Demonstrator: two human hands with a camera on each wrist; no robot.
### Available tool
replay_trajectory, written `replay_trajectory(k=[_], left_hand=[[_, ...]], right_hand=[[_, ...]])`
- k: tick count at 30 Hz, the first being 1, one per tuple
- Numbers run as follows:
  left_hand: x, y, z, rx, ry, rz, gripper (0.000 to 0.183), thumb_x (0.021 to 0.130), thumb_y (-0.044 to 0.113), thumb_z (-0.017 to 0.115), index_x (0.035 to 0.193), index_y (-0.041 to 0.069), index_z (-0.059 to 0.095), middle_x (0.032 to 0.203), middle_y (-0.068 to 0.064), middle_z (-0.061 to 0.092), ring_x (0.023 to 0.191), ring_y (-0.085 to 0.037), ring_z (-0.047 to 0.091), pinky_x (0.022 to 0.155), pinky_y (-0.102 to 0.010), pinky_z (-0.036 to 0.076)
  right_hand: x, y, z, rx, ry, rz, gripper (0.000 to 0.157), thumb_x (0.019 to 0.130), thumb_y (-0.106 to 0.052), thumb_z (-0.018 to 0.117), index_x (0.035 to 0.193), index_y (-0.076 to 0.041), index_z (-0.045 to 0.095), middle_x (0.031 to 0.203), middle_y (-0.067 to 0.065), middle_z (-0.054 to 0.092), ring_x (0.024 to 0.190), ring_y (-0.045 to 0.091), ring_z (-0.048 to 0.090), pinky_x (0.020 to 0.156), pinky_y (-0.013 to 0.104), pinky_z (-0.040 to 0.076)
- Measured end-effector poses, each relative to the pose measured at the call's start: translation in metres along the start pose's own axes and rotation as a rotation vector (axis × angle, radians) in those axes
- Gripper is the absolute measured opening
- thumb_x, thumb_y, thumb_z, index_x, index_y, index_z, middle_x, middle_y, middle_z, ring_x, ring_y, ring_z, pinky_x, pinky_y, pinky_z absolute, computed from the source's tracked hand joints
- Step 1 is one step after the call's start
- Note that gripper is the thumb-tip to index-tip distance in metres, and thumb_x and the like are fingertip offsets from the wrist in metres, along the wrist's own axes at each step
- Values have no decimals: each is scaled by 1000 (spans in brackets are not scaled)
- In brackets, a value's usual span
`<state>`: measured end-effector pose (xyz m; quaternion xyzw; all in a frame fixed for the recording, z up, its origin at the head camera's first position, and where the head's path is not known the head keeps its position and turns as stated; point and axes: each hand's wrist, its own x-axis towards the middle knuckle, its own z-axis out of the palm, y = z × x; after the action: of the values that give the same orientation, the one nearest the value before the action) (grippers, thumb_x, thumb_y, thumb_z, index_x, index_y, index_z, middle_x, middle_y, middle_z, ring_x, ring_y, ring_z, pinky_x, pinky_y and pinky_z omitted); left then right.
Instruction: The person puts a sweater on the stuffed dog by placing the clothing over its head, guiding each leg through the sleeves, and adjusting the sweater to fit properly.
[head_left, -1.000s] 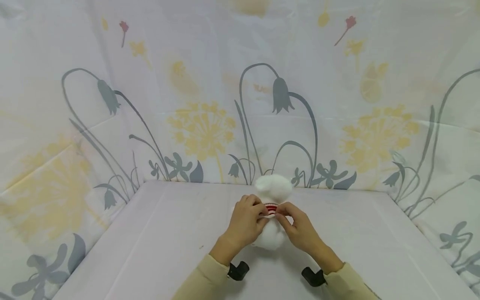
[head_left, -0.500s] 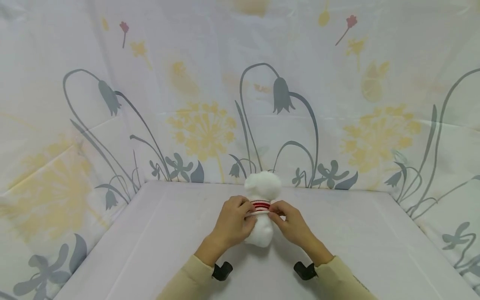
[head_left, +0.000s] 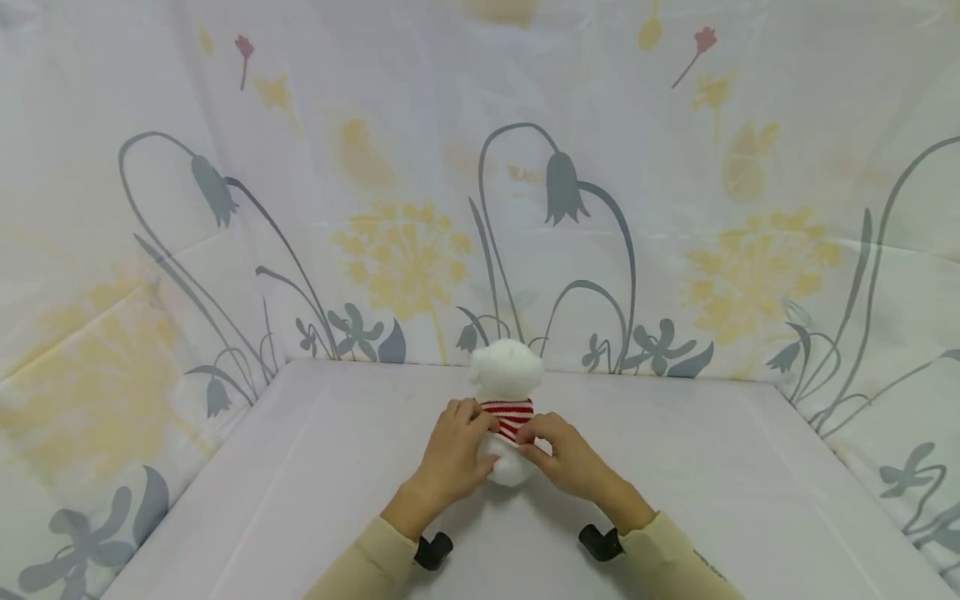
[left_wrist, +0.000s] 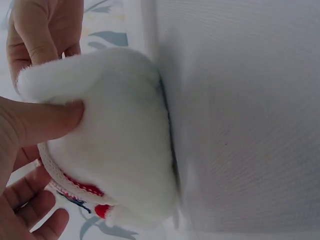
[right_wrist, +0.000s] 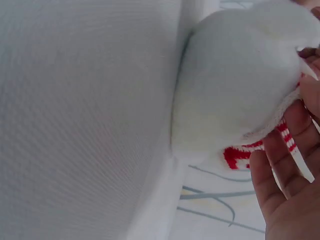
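A white plush toy (head_left: 507,371) in a red-and-white striped knitted sweater (head_left: 510,417) is upright on the table, its face not visible in the head view. At its left side, my left hand (head_left: 452,454) holds it, with the thumb on the white fur and fingertips at the sweater. My right hand (head_left: 573,458) pinches the sweater's lower hem between thumb and forefinger. In the left wrist view, the white knitted hem (left_wrist: 62,180) curves around the plush body (left_wrist: 115,130). The right wrist view shows the hem (right_wrist: 270,125) beside my right fingers.
The toy stands on a white-covered table (head_left: 337,467). A white curtain (head_left: 420,125) printed with flowers rises behind the table and at both sides. Black pieces (head_left: 600,543) sit at both wrists, by the beige sleeves (head_left: 667,554).
Toy and hands have shifted left. The toy now stands more upright. The sweater's lower hem has come down, and more of the striped knit shows between my hands.
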<state>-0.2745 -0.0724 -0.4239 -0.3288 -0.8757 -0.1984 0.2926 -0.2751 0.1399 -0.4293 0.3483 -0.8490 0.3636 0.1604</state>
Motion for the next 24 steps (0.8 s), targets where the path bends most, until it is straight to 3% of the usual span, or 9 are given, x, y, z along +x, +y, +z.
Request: replay_trajectory(k=[4,9,14,19,24], left_hand=[[-1,-4,3,-86,44,0,29,69,10,84,90,13,66,92,2,58,86,-18,52,78,-33,45],[-1,-6,2,-120,53,-2,16,75,7,79,85,13,67,91,4,58,86,-17,53,77,-32,46],[-4,-6,-5,-165,-100,-10,15,78,6,77,80,13,64,96,2,53,93,-16,51,84,-32,46],[-7,-5,-13,-139,-285,29,9,82,12,74,81,15,66,84,8,56,82,-10,51,76,-28,46],[-8,-5,-13,-168,-330,35,8,82,14,74,82,17,66,80,10,57,77,-6,50,72,-25,44]], right_hand=[[1,2,5,-30,10,-69,7,87,-10,68,88,-14,62,90,-8,60,85,11,49,76,31,42],[2,1,8,-19,16,-80,7,91,-16,65,88,-10,63,91,-5,58,88,12,50,78,32,44],[0,-1,5,-43,-50,-35,4,89,-13,66,87,-12,63,92,-6,57,89,12,50,79,33,44],[-2,0,-1,-69,-177,-12,7,88,-12,67,86,-18,63,86,-11,57,83,8,50,75,31,44],[-3,2,-4,-20,-226,-23,7,88,-12,67,86,-18,63,87,-11,56,84,8,51,76,36,47]])
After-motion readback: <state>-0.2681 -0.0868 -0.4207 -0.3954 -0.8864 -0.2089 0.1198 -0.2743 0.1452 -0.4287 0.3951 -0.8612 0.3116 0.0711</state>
